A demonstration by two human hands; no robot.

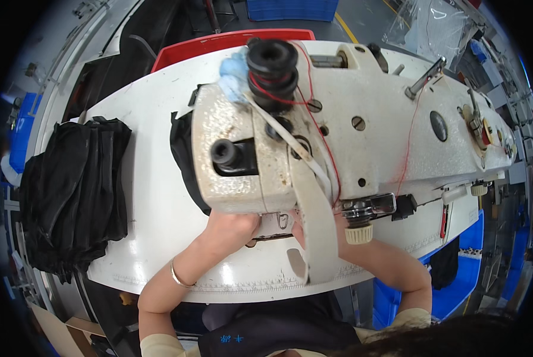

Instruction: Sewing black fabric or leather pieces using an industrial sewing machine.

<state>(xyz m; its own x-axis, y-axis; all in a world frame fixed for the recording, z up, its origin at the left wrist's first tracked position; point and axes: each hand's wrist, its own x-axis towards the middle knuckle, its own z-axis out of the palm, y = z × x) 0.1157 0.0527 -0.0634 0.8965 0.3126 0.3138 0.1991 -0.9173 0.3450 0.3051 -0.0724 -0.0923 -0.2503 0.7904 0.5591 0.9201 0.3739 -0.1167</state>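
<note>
A cream sewing machine point(376, 131) with red thread and a hanging pale guard point(316, 232) fills the centre. My left hand point(233, 231), with a bangle on the wrist, is bent in at the needle area under the machine head; its fingertips are hidden. My right hand point(299, 229) is on the other side of the needle area, mostly behind the guard, so what it holds cannot be seen. Black fabric point(185, 154) shows behind the machine head, left of it. A pile of black fabric pieces point(73, 196) lies on the left of the white table point(144, 250).
A red tray point(177, 52) stands behind the table. A blue crate point(299, 9) is on the floor beyond. At right, under the table edge, a blue bin point(466, 279) holds dark items point(444, 265). A red-handled tool point(444, 220) lies right of the machine.
</note>
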